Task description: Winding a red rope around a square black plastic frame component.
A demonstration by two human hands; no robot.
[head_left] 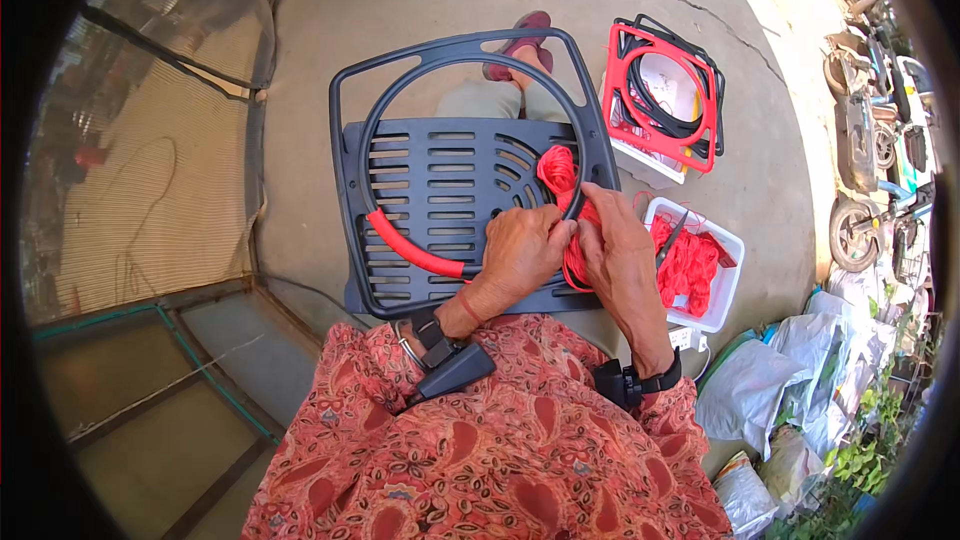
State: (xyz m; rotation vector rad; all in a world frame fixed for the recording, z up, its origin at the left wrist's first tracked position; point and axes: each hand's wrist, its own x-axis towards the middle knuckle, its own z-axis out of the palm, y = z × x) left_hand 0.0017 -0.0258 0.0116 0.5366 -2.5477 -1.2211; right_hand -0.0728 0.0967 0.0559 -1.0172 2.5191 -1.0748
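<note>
A black plastic frame [340, 130] with a round inner ring lies over a slotted dark grey plastic stool top [450, 180] before me. Red cord is wound closely around the ring's lower left part, forming a red sleeve [415, 248]. A loose skein of red cord [557, 170] lies inside the ring on its right and runs down under my hands. My left hand [525, 248] is closed at the ring's lower right, pinching at the cord. Beside it, thumbs close together, my right hand [618, 250] is closed around the ring's right side; its fingertips are partly hidden.
At right, a white tub [725, 285] holds red cord and dark scissors [673, 238]. Farther off, a white box [645, 165] carries red and black frames [690, 155]. Plastic sacks [745, 390] lie at the lower right; a mesh panel [150, 170] stands left.
</note>
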